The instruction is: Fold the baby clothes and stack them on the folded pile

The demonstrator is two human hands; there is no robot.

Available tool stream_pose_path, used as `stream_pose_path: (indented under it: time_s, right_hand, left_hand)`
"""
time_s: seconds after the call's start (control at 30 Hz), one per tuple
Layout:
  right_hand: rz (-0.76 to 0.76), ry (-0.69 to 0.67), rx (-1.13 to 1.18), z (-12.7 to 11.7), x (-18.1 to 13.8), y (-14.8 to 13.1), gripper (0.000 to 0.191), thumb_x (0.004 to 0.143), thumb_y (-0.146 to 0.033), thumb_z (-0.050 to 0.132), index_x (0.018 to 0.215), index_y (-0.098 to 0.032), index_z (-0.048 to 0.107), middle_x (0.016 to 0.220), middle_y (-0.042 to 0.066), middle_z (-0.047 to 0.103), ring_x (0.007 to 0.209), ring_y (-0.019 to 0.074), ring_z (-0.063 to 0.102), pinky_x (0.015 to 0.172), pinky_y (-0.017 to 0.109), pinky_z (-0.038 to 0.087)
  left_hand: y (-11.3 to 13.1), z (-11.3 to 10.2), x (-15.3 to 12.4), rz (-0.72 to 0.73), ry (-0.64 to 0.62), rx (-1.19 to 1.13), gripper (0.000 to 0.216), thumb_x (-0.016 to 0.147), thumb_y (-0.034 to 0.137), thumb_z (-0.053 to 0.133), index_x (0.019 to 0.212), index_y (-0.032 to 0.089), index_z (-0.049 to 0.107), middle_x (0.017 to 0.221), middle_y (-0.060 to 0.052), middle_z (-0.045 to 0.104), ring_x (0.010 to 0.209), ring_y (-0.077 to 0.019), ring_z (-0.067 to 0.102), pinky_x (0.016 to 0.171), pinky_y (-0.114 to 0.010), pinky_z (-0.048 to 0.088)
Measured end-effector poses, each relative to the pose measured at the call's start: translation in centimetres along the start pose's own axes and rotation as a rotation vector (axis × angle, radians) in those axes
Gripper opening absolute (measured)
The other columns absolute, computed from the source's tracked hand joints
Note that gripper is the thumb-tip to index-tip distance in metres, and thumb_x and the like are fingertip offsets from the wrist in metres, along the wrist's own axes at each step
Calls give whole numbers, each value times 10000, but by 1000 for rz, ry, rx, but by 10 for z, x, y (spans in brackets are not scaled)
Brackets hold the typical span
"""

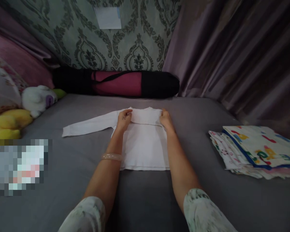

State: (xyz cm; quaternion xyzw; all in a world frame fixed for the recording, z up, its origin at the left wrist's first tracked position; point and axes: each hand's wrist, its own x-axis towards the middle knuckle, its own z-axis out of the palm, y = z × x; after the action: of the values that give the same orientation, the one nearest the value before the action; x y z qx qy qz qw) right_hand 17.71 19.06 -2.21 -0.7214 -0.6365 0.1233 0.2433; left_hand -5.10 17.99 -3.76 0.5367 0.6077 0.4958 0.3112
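Observation:
A white long-sleeved shirt point(145, 145) lies flat on the grey bed sheet point(140, 199), its left sleeve stretched out to the left. A folded part of the shirt crosses its top near the collar. My left hand point(124, 118) rests on the shirt's upper left, fingers curled on the folded cloth. My right hand point(165, 118) is at the shirt's upper right edge, fingers closed on the cloth there. A clear bangle point(112, 157) sits on my left wrist.
A stack of folded printed cloths point(253, 151) lies at the right. A black and pink rolled bag point(118, 83) lies along the patterned wall. Yellow and white plush toys point(19, 112) sit at the left. Purple curtains point(232, 58) hang at the right.

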Motion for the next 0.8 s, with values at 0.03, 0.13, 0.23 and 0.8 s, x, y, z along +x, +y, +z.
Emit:
stream_pose_path:
  time_s: [0.03, 0.13, 0.23, 0.8]
  right_hand:
    - [-28, -34, -55, 3, -3, -1, 501, 930, -186, 250, 1395, -107, 420, 1453, 146, 411, 1364, 248, 322, 1092, 422, 267]
    - [-69, -118, -170, 11, -10, -7, 537, 963, -284, 233, 1458, -93, 314, 1547, 120, 238, 1436, 261, 104, 1140, 492, 100]
    - [-61, -187, -202, 16, -13, -11, 614, 978, -398, 190, 1484, -52, 230, 1563, 135, 169, 1439, 268, 71, 1146, 477, 57]
    - [-25, -224, -282, 17, -14, -14, 667, 972, -437, 187, 1489, -16, 183, 1569, 145, 124, 1434, 273, 100, 1145, 451, 95]
  left_hand:
    - [1, -1, -1, -4, -2, 22, 381, 772, 246, 491, 1075, 119, 684, 789, -47, 654, 710, -169, 592, 694, -268, 478]
    - [1, -4, -4, 2, -10, 110, 373, 783, 225, 480, 1074, 116, 686, 831, -67, 675, 716, -179, 605, 715, -283, 482]
    - [-2, -4, -4, 15, -16, 185, 373, 768, 180, 494, 1087, 132, 682, 925, -87, 688, 795, -197, 631, 794, -301, 484]
    - [-3, -7, -11, 200, -31, 630, 408, 830, 165, 452, 1214, 161, 591, 1345, -178, 454, 1213, -327, 424, 1006, -465, 352]
